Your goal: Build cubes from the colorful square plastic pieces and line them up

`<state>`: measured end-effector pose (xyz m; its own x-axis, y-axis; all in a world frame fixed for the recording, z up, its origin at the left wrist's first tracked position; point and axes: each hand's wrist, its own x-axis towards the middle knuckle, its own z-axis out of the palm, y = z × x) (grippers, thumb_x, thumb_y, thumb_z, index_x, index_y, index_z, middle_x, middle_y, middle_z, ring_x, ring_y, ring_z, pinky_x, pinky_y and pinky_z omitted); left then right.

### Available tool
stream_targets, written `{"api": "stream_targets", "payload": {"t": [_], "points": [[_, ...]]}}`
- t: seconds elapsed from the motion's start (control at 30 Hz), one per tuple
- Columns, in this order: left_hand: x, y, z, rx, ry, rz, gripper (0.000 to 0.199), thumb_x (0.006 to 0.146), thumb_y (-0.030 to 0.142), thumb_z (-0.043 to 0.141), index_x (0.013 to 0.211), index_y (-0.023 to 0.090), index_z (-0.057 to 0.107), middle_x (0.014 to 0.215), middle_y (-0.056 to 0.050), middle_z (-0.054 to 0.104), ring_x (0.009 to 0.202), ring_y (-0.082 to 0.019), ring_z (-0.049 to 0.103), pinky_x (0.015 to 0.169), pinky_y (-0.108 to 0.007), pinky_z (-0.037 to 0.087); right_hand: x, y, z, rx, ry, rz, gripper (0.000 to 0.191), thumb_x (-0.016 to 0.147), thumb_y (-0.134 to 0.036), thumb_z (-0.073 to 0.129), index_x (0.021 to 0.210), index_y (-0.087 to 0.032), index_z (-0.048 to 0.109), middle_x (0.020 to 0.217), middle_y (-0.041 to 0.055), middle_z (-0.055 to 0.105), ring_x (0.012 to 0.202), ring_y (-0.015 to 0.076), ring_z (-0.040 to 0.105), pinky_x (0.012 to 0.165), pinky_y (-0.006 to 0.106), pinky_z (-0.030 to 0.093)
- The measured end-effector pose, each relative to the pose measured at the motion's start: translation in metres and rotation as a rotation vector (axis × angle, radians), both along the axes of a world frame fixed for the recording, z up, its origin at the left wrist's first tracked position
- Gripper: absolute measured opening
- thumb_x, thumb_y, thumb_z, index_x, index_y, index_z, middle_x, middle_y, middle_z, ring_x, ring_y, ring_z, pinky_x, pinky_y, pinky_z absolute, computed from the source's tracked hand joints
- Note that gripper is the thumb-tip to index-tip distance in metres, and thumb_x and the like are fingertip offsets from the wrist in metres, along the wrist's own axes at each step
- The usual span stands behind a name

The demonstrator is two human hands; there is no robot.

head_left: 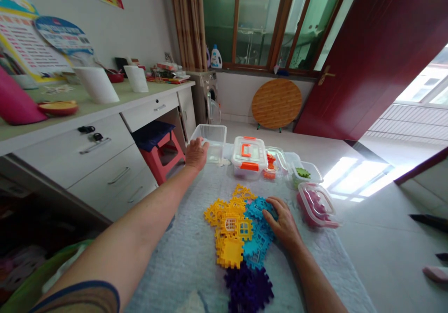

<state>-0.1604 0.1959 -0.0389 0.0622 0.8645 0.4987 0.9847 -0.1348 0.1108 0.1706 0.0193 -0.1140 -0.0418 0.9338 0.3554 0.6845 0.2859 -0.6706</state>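
At the far left of the cloth-covered table, my left hand (196, 155) is closed on the near left side of a clear plastic box (217, 138). My right hand (284, 222) rests at the right edge of a heap of blue interlocking plastic pieces (258, 245), its thumb and fingers apart over them. Yellow interlocking pieces (231, 252), some with window grids, lie against the blue ones on the left. Dark purple pieces (249, 288) form a pile at the near side.
Beyond the heaps stands a lidded clear box with orange clips (249, 154). To its right are containers with orange pieces (270, 166), green pieces (303, 172) and pink pieces (315, 205). A red stool (166, 152) and a drawer desk (105, 149) are on the left.
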Motion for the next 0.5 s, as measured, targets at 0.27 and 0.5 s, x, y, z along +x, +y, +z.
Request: {"api": "stream_targets", "payload": {"t": [0.27,0.5], "points": [[0.003,0.018,-0.003,-0.003,-0.057,-0.019,0.037,0.085,0.011,0.045,0.119,0.014,0.058,0.135,-0.016,0.043,0.118,-0.033,0.039,0.097,-0.046,0.036,0.000,0.000,0.000,-0.011,-0.011,0.001,0.034,0.084,-0.040,0.057,0.108,-0.018,0.067,0.115,0.0135,0.065,0.110,0.0277,0.059,0.101,0.044,0.046],[0.003,0.003,-0.009,-0.020,-0.041,-0.104,0.061,0.082,0.015,0.054,0.141,0.012,0.040,0.142,-0.019,0.038,0.129,-0.037,0.035,0.106,-0.049,0.030,-0.001,0.001,0.003,-0.010,-0.011,0.011,0.031,0.085,-0.039,0.056,0.104,-0.018,0.067,0.110,0.0132,0.066,0.107,0.0270,0.059,0.099,0.043,0.045]]}}
